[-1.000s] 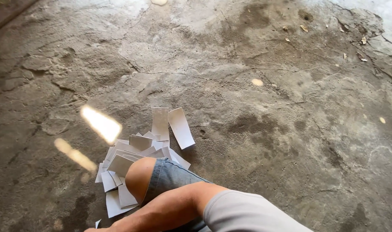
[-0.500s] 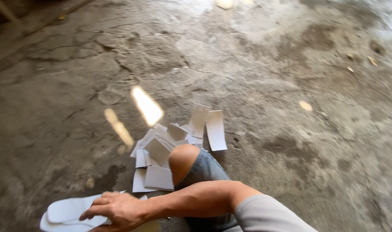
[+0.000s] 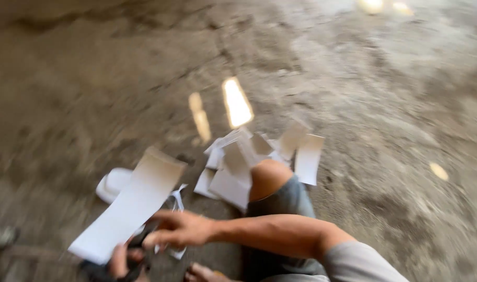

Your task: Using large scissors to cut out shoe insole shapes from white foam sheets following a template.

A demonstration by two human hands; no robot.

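Observation:
The view is blurred by motion. My right hand (image 3: 176, 230) reaches across my body to the left, its fingers closed at the edge of a long white paper strip (image 3: 127, 210) that is held up at a tilt. Below it, at the bottom edge, my left hand (image 3: 121, 260) grips a dark object (image 3: 94, 271), too blurred to name. A pile of cut white paper pieces (image 3: 237, 166) lies on the floor just beyond my bare knee (image 3: 268, 177).
A white sandal (image 3: 112, 184) lies on the cracked concrete floor (image 3: 384, 130) behind the strip. My bare foot (image 3: 203, 272) shows at the bottom edge. Bright sun patches (image 3: 236, 102) fall on the floor beyond the paper pile.
The view has swung left and down. My right hand has risen from beside the sandal, the long paper strip has come up at its fingers, and my left hand has come into view.

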